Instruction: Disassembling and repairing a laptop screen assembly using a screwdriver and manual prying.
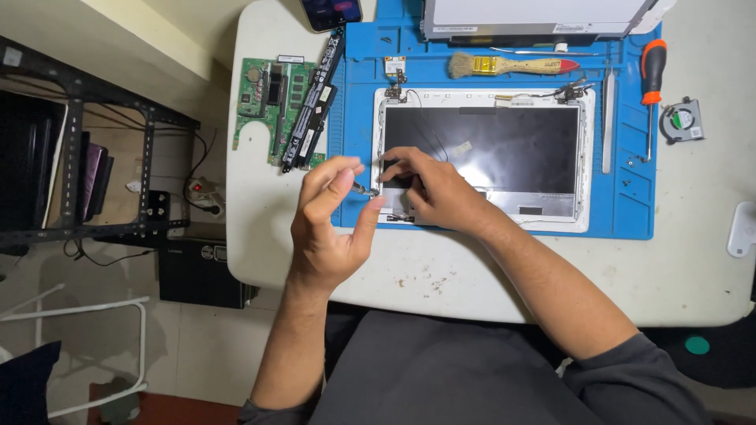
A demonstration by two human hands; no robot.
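On blue mat (630, 212), left hand (331, 228) pinches small metal part (364, 189); right hand (433, 189) fingers press white laptop lid (584, 157).

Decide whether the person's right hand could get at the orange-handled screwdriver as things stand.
Probably yes. The right hand rests on the white laptop lid, and the orange-handled screwdriver lies uncovered on the blue mat farther to that side, with only flat parts between.

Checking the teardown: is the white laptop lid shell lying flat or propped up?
Flat. The white lid shell lies inner side up on the blue mat, its hinges at the corners.
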